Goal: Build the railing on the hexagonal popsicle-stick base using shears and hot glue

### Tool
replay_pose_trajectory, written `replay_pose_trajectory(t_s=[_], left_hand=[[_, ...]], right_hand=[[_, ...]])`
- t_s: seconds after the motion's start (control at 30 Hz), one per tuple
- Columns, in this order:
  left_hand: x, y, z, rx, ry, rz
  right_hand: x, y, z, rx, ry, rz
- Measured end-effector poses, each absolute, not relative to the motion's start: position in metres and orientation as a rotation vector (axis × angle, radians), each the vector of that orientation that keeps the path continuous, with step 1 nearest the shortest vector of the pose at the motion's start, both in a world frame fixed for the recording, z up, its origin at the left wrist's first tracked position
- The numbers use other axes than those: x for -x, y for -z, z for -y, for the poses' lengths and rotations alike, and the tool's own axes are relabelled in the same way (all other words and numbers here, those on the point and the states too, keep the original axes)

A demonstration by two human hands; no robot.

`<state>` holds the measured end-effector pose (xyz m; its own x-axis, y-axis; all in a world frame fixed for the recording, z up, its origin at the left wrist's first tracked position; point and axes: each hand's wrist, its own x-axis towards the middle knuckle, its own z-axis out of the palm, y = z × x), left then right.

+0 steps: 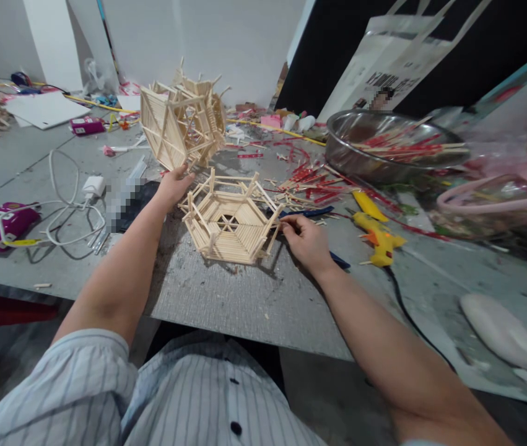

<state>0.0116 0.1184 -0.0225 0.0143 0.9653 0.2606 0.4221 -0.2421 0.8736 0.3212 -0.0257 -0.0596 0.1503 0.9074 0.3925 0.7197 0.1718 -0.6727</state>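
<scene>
A low, many-sided basket frame of pale wooden sticks [230, 241] sits on the table before me, with short posts round its rim and a spoked opening in its floor. At its right edge, my right hand [307, 241] pinches a thin wooden stick [272, 238]; the fingertips partly hide it. My left hand [173, 188] is at the basket's far left, thumb and fingers apart, its fingertips by the lower edge of a taller stick lantern frame [182, 121]. Whether they touch that frame, I cannot tell.
On the right lie a yellow glue gun [377, 238] with a black cord and a steel bowl [393, 142] of sticks. Red-and-white stick scraps [314, 179] are strewn behind. A dark phone [135, 204], a white charger [93, 187] and a purple power strip [3, 226] lie left.
</scene>
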Motion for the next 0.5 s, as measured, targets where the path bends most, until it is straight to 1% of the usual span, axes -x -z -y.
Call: replay_pose_trajectory(t_s=[0.17,0.33,0.5], left_hand=[[-0.0101,0.0261,-0.1231,-1.840,-1.150,-1.536],[-0.0062,0.0273,-0.1242,-1.741,-1.220,-1.490],[-0.0023,0.0270,-0.1238,-1.800,-1.267,-1.434]], right_hand=[[-0.3221,0.0614,0.0251,1.576,-0.272,1.620],[-0.3226,0.0614,0.0255,1.575,-0.251,1.624],[-0.3231,0.0615,0.0255,1.571,-0.250,1.622]])
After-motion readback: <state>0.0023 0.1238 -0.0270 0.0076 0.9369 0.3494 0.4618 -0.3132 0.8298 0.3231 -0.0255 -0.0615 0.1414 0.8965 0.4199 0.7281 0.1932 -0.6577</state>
